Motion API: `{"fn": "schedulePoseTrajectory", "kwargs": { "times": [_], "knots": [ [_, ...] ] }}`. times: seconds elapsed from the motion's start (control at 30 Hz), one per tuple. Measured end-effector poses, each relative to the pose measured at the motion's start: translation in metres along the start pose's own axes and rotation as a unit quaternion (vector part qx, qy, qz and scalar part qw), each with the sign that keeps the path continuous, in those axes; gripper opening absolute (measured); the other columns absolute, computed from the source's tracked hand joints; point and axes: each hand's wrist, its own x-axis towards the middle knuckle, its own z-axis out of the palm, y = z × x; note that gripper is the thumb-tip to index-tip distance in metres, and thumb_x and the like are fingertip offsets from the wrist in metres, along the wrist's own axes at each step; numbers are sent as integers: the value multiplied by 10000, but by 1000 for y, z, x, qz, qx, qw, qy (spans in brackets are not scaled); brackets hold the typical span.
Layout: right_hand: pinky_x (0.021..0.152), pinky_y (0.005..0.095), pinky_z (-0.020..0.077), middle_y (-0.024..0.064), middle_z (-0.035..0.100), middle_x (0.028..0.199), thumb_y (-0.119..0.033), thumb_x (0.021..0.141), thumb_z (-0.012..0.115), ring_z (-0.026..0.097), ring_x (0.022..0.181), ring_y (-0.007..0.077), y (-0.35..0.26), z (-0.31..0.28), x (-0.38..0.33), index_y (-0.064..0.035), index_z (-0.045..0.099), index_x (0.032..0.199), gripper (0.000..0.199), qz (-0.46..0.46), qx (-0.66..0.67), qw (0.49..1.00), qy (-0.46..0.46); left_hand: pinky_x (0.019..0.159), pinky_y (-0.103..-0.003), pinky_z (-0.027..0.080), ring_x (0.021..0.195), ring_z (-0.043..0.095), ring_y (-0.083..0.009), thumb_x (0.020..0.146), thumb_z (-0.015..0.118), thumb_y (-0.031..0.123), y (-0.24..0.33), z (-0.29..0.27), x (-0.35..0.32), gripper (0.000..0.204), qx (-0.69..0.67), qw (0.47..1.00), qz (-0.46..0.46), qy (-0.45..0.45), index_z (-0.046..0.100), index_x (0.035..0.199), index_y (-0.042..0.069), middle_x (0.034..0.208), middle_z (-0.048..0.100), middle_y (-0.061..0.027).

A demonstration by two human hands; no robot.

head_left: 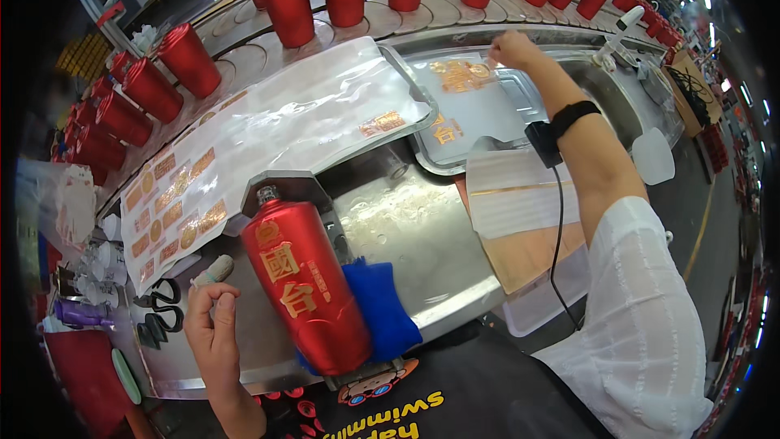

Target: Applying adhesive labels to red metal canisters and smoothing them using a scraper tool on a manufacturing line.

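While the right hand (513, 49) pinches a gold decal (461, 75), left hand (213, 321) loosely curled, empty, beside red bottle (309, 289), base hidden.

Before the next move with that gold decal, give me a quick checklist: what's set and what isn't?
1. Red bottle lying in the metal cradle, gold characters facing up: ok.
2. Blue cloth against the bottle's side: ok.
3. Right hand pinching a gold decal over the steel tray: ok.
4. Decal lifted clear of the tray: cannot tell.
5. Left hand steadying the bottle: not ok, it rests beside it.
6. Decal sheet within reach: ok.
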Motion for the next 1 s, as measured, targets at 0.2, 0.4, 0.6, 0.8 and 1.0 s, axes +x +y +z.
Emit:
{"fn": "schedulePoseTrajectory", "kwargs": {
  "times": [0.2,0.4,0.6,0.8,1.0],
  "knots": [
    [809,384,483,137,624,1001,-253,881,628,608,929,305,-77,-129,-64,-5,693,958,268,-166,101,974,119,868,-298,355,785,474,-134,915,558,105,11,9,0,122,-39,999,22,6,603,866,3,761,538,-32],
    [774,306,455,80,568,1015,-193,922,627,569,894,201,-135,-190,-139,25,631,934,218,-318,193,910,183,903,-330,411,901,551,-197,884,595,88,32,20,13,139,-72,985,154,27,628,975,-11,914,636,-89],
    [711,338,478,131,587,999,-156,900,650,580,849,234,-205,-245,-221,18,624,835,187,-467,254,822,203,1068,-359,347,1274,454,-283,843,680,165,87,14,50,594,-65,924,376,11,439,1364,11,1379,457,-179],
    [637,254,398,145,598,1115,-139,889,668,520,760,98,-240,-202,-274,5,584,796,191,-436,384,781,229,831,-255,433,954,550,-101,918,613,165,65,-7,19,263,-188,924,138,-304,606,1146,34,1039,612,-15],
    [743,317,458,141,589,1046,-149,897,668,586,903,211,-255,-117,-317,2,618,827,174,-266,593,757,70,713,-234,446,814,529,-54,935,606,160,20,-2,-26,141,-220,912,48,-344,616,924,21,870,603,5]
  ]
}}
